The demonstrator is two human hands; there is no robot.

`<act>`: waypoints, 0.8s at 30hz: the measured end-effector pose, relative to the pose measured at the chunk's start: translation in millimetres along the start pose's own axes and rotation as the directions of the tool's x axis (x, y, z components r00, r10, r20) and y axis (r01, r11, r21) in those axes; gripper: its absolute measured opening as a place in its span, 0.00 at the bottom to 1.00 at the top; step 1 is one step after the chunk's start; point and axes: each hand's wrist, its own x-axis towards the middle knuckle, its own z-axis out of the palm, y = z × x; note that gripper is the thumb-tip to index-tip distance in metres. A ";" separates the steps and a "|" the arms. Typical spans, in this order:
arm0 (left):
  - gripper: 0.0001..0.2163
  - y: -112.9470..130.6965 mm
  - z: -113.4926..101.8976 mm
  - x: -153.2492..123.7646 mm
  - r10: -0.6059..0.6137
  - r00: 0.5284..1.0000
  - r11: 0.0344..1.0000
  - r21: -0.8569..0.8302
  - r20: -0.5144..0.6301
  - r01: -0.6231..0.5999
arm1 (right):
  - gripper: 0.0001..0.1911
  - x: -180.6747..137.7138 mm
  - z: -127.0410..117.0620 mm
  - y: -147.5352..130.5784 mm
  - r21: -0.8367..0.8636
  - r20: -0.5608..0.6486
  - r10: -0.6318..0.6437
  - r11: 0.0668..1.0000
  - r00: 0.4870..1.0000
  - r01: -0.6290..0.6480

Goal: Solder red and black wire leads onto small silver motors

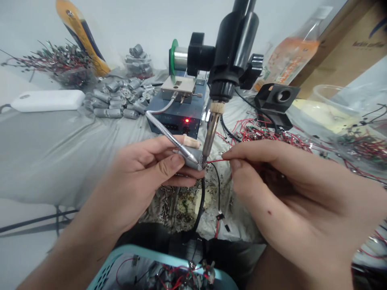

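My left hand [151,165] is closed around a small grey cylindrical motor [192,156], thumb on the near side and one fingertip wrapped in a tan cover. Between thumb and forefinger my right hand [272,189] pinches a red wire [216,160], whose far end reaches the motor's end. A soldering iron [211,135], clamped in a black stand [229,52], points down with its tip at that same end. The nozzle of a bent metal feed tube [165,131] meets it there too. Whether the wire is joined to the motor is hidden at the tip.
Behind stands a blue-grey soldering unit [163,117] with a red light and a solder spool [180,58]. Loose motors [116,100] lie left, red-wired parts [266,135] right. A turquoise basket [133,251] sits in front. An orange-labelled bottle [290,56] and cardboard box [341,48] stand back right.
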 end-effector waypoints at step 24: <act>0.07 4.9 5.0 -4.3 0.043 0.998 0.998 0.052 -0.042 -0.040 | 0.12 1.4 -0.6 0.5 -0.019 0.017 -0.007 1.000 1.000 0.007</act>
